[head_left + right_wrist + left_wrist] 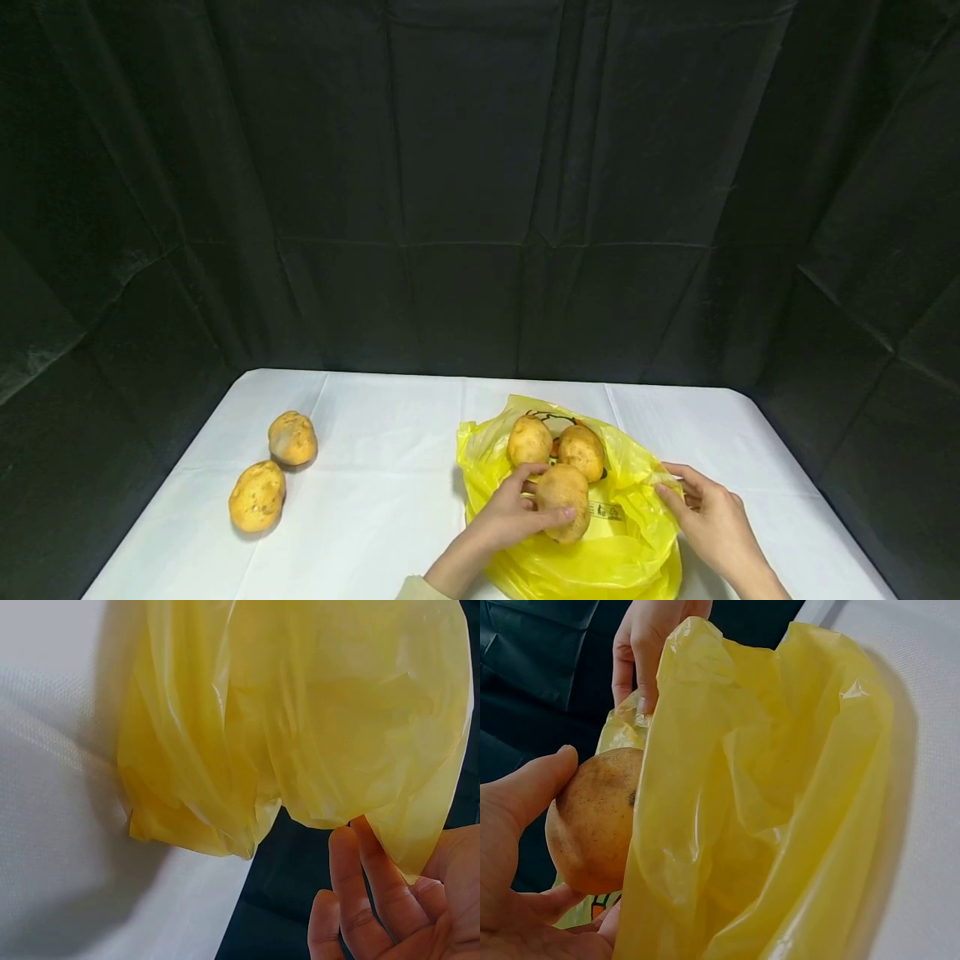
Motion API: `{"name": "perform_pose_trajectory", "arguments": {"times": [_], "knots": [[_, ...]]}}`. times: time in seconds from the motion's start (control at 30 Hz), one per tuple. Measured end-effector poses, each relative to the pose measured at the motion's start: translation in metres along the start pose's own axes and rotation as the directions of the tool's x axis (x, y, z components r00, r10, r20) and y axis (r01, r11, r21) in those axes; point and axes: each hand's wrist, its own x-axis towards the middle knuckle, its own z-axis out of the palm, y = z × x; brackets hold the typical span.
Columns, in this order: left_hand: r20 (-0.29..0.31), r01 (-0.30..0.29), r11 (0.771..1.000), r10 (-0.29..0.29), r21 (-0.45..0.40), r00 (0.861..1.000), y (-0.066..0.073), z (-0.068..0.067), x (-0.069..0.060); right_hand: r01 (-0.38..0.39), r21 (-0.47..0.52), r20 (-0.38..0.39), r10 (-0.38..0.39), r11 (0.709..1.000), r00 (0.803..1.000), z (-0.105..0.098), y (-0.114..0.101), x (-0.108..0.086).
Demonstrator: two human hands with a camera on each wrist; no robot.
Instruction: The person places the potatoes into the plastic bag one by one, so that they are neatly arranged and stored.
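In the head view my left hand (510, 512) grips a potato (564, 500) between thumb and fingers, over the mouth of a yellow plastic bag (600, 575). The left wrist view shows that potato (596, 817) partly hidden behind the bag's side. Two other potatoes, one at left (529, 440) and one at right (581, 452), lie in the bag against its printed far side. My right hand (708, 517) pinches the bag's right rim between thumb and fingers. In the right wrist view the bag's edge (409, 847) runs between the right thumb and fingers.
Two more potatoes sit on the left of the white table (375, 500), one farther back (292, 438) and one nearer (257, 497). A black cloth backdrop (465, 183) surrounds the table at the back and sides.
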Motion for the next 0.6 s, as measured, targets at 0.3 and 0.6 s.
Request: {"name": "perform_pose_trajectory", "arguments": {"times": [0.3,0.6], "knots": [[0.004,0.035,0.999,-0.035,0.019,0.999,0.0,0.006,0.006,0.006,-0.003,-0.003,-0.006,1.0,1.0,0.0,0.0,0.0],[0.029,0.031,0.999,-0.032,0.036,0.999,-0.001,0.009,0.014,0.009,0.005,0.005,-0.009,1.0,1.0,0.0,0.0,0.002]]}}
